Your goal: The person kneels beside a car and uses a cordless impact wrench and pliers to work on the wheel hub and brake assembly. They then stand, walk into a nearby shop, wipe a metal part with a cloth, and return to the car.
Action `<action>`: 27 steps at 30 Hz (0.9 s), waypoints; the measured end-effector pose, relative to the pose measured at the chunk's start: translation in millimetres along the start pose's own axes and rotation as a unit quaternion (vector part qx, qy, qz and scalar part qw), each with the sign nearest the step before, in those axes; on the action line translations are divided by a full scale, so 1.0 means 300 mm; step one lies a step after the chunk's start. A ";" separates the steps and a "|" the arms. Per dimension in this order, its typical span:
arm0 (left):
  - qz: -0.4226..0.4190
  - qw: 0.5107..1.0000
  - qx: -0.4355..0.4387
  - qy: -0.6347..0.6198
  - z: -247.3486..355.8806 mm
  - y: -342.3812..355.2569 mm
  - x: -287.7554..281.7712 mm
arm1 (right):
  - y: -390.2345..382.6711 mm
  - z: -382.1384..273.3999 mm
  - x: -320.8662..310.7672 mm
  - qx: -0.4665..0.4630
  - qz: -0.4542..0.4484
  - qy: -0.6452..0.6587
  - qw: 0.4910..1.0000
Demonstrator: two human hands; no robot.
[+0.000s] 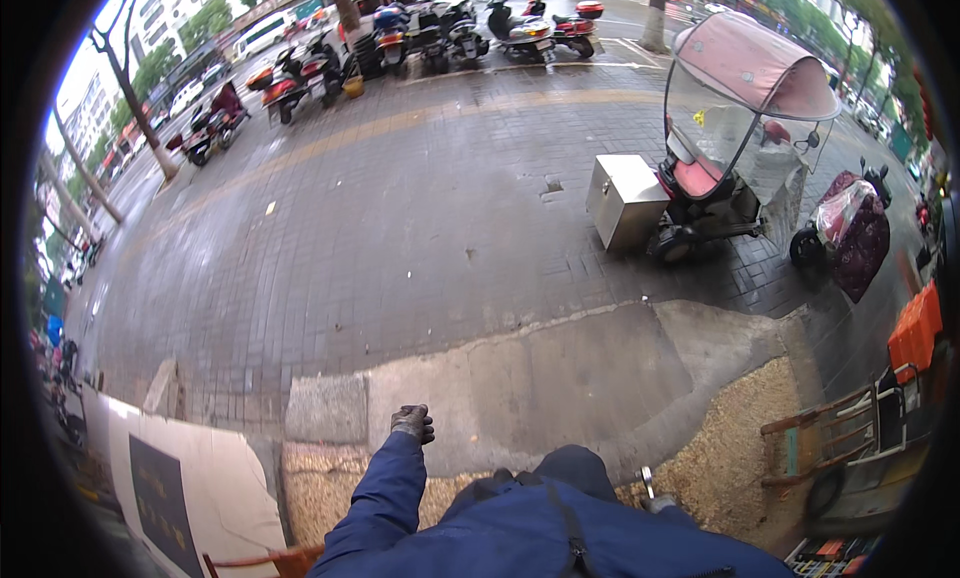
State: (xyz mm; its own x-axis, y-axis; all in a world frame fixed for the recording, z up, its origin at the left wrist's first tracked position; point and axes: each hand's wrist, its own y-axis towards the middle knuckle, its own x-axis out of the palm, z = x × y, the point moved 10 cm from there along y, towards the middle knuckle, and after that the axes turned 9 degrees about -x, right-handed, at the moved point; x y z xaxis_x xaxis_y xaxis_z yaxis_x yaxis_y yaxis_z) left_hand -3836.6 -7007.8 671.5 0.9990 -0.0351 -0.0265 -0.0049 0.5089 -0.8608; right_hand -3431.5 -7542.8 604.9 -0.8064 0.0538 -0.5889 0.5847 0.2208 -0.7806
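Note:
My left hand (412, 424), in a dark grey glove, is held out ahead of my body over the paving. Its fingers are curled in, and nothing shows in them. Low at my right side, my right hand (660, 503) is partly hidden by my blue jacket. It grips a short, shiny metal tool that looks like a wrench (647, 477), whose head points up and away from me. Beneath both hands lie a concrete slab (580, 368) and a strip of pebbled paving (735, 433).
A covered three-wheeler (745, 73) with a silver metal box (627, 200) stands at the right, near a draped scooter (850, 233). Wooden-framed chairs (820, 448) and an orange crate (914, 328) are at far right. A pale board (200, 488) is left. Scooters (520, 33) line the kerb.

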 end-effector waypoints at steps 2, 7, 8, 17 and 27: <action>0.012 0.998 0.032 0.054 0.188 0.062 0.155 | 0.130 -0.032 0.022 -0.011 -0.034 -0.031 0.999; 0.010 0.997 0.048 0.053 0.432 0.336 0.461 | 0.654 -0.148 0.027 -0.099 0.008 0.000 0.995; 0.018 0.999 0.027 0.043 0.453 0.389 0.524 | 0.741 -0.280 -0.026 -0.186 0.052 -0.023 0.981; 0.009 0.999 -0.015 0.036 0.858 0.687 0.980 | 1.064 -1.126 -0.790 -0.020 0.042 0.191 0.980; -0.040 0.997 -0.066 -0.012 1.276 1.443 1.328 | 1.485 -1.651 -0.916 0.092 0.061 0.150 0.983</action>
State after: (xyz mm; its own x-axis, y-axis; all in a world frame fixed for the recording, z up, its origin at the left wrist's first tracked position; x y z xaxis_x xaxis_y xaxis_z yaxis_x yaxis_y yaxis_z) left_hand -3424.0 -6472.3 482.7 0.9972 -0.0505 0.0555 0.0707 0.3868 -0.9194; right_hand -2992.9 -6976.9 522.8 -0.7032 0.3600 -0.6131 0.6621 0.0174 -0.7492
